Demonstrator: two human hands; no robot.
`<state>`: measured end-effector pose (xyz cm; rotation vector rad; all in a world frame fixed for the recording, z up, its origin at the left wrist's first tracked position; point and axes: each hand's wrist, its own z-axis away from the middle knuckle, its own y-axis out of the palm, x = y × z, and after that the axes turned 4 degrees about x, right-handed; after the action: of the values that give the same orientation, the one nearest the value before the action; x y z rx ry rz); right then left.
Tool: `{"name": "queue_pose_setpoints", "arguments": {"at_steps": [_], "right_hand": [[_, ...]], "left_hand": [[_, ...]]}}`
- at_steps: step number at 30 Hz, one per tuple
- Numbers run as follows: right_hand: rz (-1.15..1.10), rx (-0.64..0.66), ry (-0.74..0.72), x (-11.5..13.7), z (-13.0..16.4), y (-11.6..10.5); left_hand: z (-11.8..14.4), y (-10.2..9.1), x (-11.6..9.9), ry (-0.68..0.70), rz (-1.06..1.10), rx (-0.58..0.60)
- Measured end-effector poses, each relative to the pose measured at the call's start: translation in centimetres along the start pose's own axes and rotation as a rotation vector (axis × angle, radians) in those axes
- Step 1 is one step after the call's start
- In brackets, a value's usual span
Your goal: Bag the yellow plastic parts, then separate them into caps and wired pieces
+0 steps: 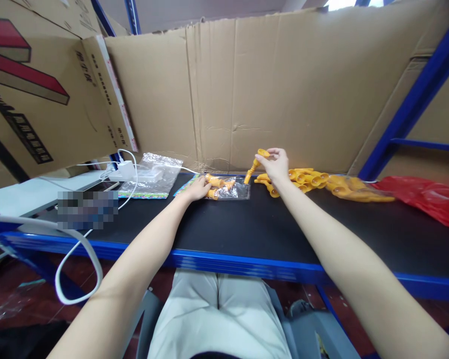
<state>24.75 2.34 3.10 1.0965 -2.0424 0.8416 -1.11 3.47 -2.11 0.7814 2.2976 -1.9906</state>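
My right hand [277, 166] is closed on a yellow plastic horn-shaped piece [251, 170], pinching it near its wide cup end. The piece is tilted, its thin end pointing down above the right end of a clear plastic bag [240, 189]. On that bag rests my left hand [199, 188], its fingers bent over the left part and partly hidden. Several yellow horn pieces [215, 181] show at the bag beside my left fingers. A loose pile of similar yellow pieces [310, 178] lies just right of my right hand.
More yellow pieces sit in a clear bag [353, 188] near a red plastic bag [426, 197]. On the left are another clear bag [155, 179], a white charger with cables [124, 171] and a blurred-out object [88, 209]. Cardboard [284, 89] walls the black tabletop [239, 229].
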Motion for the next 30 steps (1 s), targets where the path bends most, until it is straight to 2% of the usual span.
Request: {"name": "queue_pose_setpoints", "arguments": {"at_steps": [2, 4, 7, 11, 13, 15, 18, 21, 24, 26, 30], "right_hand": [[-0.084, 0.105, 0.000, 0.6, 0.4, 0.4], [-0.062, 0.255, -0.018, 0.8, 0.9, 0.6], [0.213, 0.474, -0.112, 0.6, 1.7, 0.6], [0.561, 0.686, -0.228, 0.2, 2.9, 1.2], [0.571, 0.741, -0.250, 0.3, 3.5, 1.8], [0.488, 0.786, -0.242, 0.6, 3.8, 2.3], [0.418, 0.795, -0.226, 1.1, 3.7, 2.1], [0.621, 0.800, -0.146, 1.4, 3.1, 1.0], [0.781, 0.890, 0.001, 1.4, 2.8, 0.1], [0.733, 0.942, 0.023, 1.3, 2.7, -0.1], [0.449, 0.939, 0.014, 1.3, 2.7, 0.0]], "left_hand": [[0.1, -0.2, -0.3, 0.011, -0.013, 0.009], [0.2, -0.3, -0.5, 0.036, -0.025, 0.019], [0.3, -0.3, -0.5, 0.029, -0.048, 0.025], [0.4, -0.1, -0.5, -0.079, -0.059, 0.034], [0.4, -0.1, -0.6, -0.061, -0.064, 0.038], [0.4, -0.1, -0.7, -0.003, -0.073, 0.035], [0.4, -0.2, -0.7, 0.032, -0.079, 0.028], [0.4, -0.3, -0.6, -0.020, -0.069, 0.006], [0.5, -0.3, -0.6, -0.023, -0.058, 0.016], [0.5, -0.3, -0.6, -0.010, -0.046, 0.030], [0.3, -0.1, -0.6, 0.012, -0.005, 0.029]]}}
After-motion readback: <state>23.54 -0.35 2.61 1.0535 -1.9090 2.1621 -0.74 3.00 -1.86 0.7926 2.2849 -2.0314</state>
